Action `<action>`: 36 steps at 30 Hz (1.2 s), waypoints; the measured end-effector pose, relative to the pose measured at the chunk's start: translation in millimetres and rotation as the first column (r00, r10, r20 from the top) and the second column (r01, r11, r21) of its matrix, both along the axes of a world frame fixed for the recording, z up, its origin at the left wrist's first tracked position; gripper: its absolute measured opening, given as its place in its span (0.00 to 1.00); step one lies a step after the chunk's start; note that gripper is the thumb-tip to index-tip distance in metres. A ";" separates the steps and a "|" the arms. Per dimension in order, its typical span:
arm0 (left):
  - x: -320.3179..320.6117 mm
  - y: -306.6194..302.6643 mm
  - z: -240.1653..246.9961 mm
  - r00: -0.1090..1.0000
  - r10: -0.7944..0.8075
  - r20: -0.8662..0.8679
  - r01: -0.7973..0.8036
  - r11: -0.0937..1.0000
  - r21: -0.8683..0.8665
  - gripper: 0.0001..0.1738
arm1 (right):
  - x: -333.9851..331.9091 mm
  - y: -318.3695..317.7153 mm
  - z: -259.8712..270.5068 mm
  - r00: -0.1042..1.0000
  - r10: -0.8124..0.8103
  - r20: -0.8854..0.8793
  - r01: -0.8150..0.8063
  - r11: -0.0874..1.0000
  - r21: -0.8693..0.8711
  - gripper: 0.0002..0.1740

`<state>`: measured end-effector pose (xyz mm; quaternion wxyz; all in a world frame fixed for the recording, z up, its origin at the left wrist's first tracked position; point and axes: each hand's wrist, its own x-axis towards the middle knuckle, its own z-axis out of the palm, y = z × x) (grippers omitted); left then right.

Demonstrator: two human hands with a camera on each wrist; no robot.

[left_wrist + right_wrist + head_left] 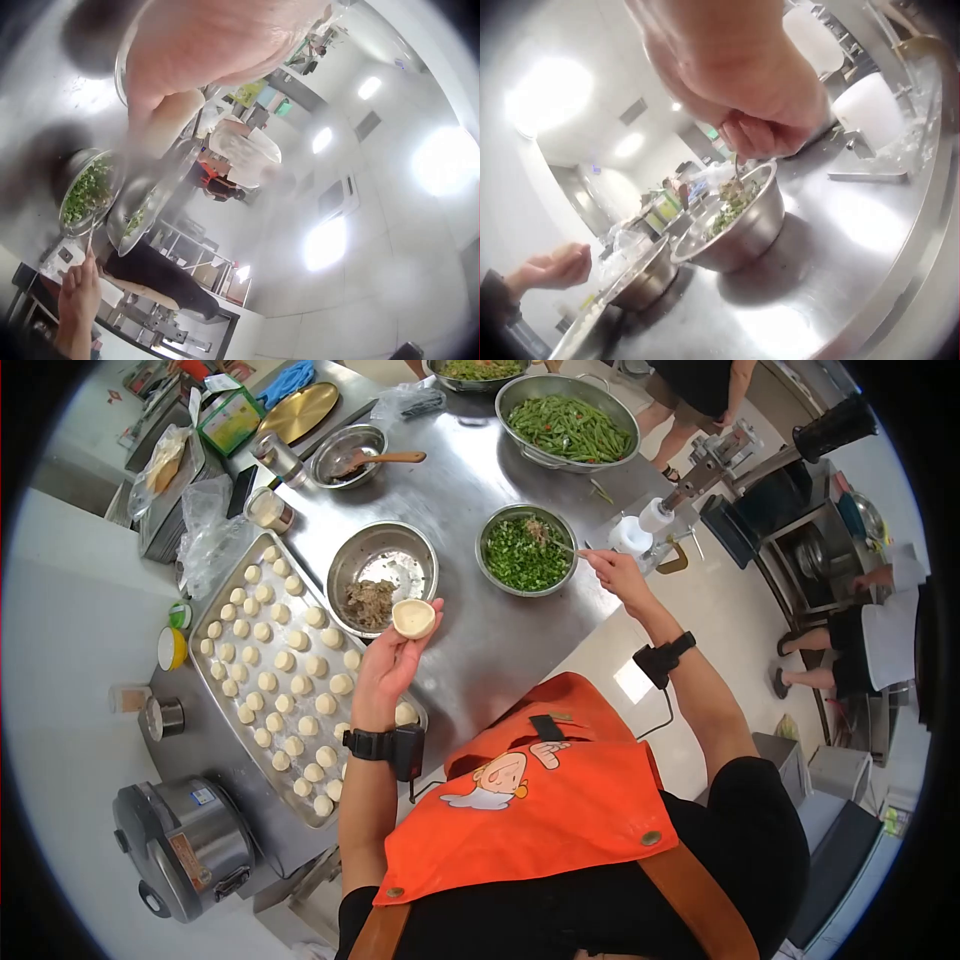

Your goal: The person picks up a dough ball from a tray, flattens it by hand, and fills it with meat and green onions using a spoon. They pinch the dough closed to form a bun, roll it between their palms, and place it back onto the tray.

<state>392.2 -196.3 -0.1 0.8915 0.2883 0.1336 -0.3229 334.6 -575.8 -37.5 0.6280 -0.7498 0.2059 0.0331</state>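
Note:
My left hand [385,665] holds up a cup-shaped piece of dough [414,620], its hollow facing up. It is over the near edge of a steel bowl [392,550] containing a lump of brownish minced filling [370,605]. My right hand [618,578] pinches the handle of a spoon [572,549]. The spoon's end dips into chopped greens [518,563] in a second steel bowl [540,594], by a small clump of brownish filling [538,530]. In the right wrist view, curled fingers [757,139] grip the spoon above that bowl.
A metal tray [243,724] with many small dough pieces lies left. Behind are a colander [625,455] of green beans and a bowl with a wooden-handled utensil [395,457]. A clamped machine [655,520] stands right; a rice cooker [185,850] is near left. Other people stand around.

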 end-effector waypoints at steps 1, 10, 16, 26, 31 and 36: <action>3.7 1.5 -9.8 0.988 -0.057 0.146 0.044 0.995 0.086 0.24 | -1.7 2.0 12.6 1.000 0.008 -0.025 -0.006 0.996 0.091 0.18; 23.9 -10.8 -26.3 0.937 0.116 0.331 -0.194 0.957 0.215 0.25 | 15.7 99.4 74.4 0.960 0.281 -0.008 -0.229 0.797 0.559 0.21; 32.3 -12.5 -32.4 0.941 0.325 0.091 -0.322 0.946 -0.041 0.25 | 33.8 171.9 59.9 0.919 0.362 0.158 -0.382 0.916 0.120 0.20; 25.9 30.9 -28.9 0.797 -0.096 0.596 -0.336 0.750 0.570 0.16 | 17.9 194.6 62.9 0.467 0.871 0.152 0.067 0.137 -0.988 0.23; 34.8 40.4 -44.6 0.852 0.044 0.521 -0.297 0.861 0.412 0.22 | 18.8 197.3 72.7 0.517 0.807 0.286 -0.024 0.347 -0.937 0.19; 46.6 64.3 -71.7 0.922 0.309 0.234 -0.282 0.949 -0.141 0.25 | 29.4 201.7 92.0 0.802 0.485 0.348 -0.325 0.844 -0.428 0.13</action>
